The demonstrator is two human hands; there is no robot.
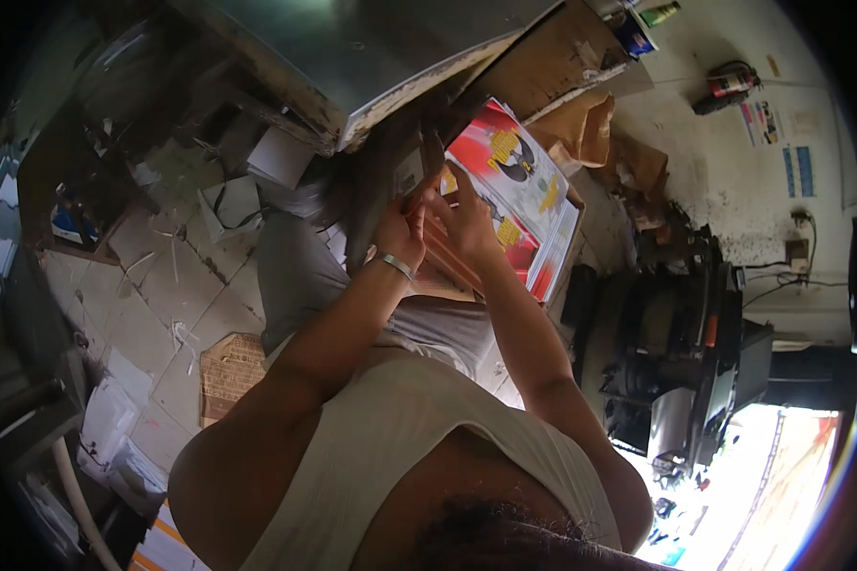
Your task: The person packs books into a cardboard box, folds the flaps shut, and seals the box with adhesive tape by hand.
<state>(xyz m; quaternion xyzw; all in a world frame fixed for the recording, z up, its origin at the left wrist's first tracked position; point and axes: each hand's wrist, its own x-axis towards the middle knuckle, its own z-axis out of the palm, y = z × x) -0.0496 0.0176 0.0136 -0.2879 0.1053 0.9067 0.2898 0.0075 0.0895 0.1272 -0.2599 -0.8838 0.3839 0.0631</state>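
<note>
Tiled floor (183, 287), carton (450, 257) of printed sheets (541, 181), left hand (400, 235) and right hand (470, 221) at edge, grips unclear

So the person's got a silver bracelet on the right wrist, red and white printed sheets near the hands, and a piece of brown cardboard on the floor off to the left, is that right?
Not quite: the head view shows the silver bracelet at the left hand, on the left wrist, not the right. The rest stands.
</note>
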